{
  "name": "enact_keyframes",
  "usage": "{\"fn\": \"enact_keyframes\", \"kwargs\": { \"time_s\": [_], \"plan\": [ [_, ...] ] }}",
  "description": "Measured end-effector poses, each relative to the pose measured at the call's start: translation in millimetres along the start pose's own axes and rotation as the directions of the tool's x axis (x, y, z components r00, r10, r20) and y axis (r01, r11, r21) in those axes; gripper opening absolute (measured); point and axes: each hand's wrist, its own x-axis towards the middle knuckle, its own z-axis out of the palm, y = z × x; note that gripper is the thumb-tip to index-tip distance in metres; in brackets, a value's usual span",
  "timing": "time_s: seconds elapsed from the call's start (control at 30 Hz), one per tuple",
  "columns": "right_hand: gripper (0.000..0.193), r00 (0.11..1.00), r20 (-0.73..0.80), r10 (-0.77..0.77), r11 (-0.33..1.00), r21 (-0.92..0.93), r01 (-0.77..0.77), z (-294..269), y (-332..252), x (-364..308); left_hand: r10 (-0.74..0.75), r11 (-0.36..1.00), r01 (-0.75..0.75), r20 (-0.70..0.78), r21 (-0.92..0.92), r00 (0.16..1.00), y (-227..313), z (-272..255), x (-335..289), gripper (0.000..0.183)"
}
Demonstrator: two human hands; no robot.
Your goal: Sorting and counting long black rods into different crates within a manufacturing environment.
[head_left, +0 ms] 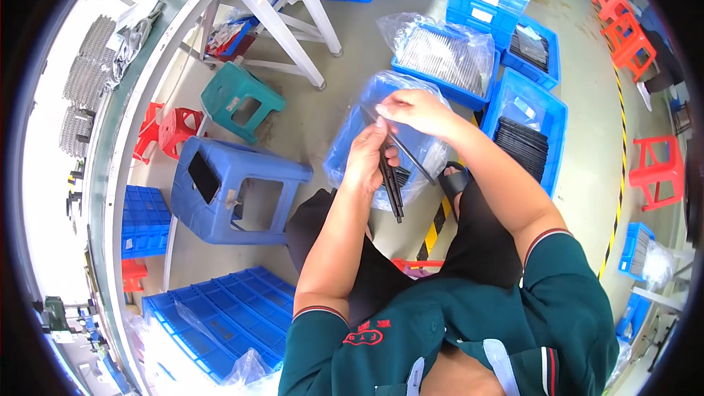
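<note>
My left hand [368, 152] is closed round a few thin black rods [392, 194], which point down toward my lap. Close above it, the fingers of my right hand [416, 111] are pinched at the upper end of a single dark rod [414, 158] that slants down to the right. Both hands are over a blue bin lined with clear plastic [343, 136], standing between my knees and the crates. More black rods show in the bin, partly hidden by my left hand and the held rods.
Right of the bin, a blue crate [561, 148] holds stacked black rods [522, 148]; another crate holds pale rods [446, 59]. A blue stool [257, 169] with a phone [204, 176] and a green stool [233, 95] stand left. Blue crates [227, 315] lie lower left.
</note>
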Motion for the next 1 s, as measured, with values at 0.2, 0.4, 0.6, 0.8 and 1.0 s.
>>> {"fn": "enact_keyframes", "kwargs": {
  "time_s": [0.2, 0.4, 0.6, 0.8, 1.0],
  "plan": [
    [0.05, 0.953, -0.304, -0.008, 1.0, 0.012, 0.013, 5, 16, 32, -0.174, 0.967, 0.154, 0.082, 0.204, 0.981, -10, 0, -9, 0.032],
    [0.03, 0.781, -0.509, 0.361, 0.758, 0.648, 0.072, -98, 51, 41, -0.382, 0.924, 0.375, 0.276, 0.081, 0.882, -19, -6, -16, 0.03],
    [0.037, 0.912, 0.073, 0.403, 0.759, 0.531, -0.377, -7, 31, 10, -0.098, 0.993, 0.111, 0.226, -0.046, 0.969, 1, -19, -6, 0.03],
    [0.041, 0.911, 0.222, 0.347, 0.918, 0.118, -0.379, 28, 5, 23, -0.005, 0.994, 0.032, 0.236, -0.109, 0.972, 13, -32, -3, 0.029],
    [0.03, 0.302, 0.893, -0.335, 0.387, 0.422, -0.82, 46, 34, 98, 0.087, 0.994, -0.076, 0.139, -0.078, 0.986, 33, -24, -2, 0.035]
  ]
}}
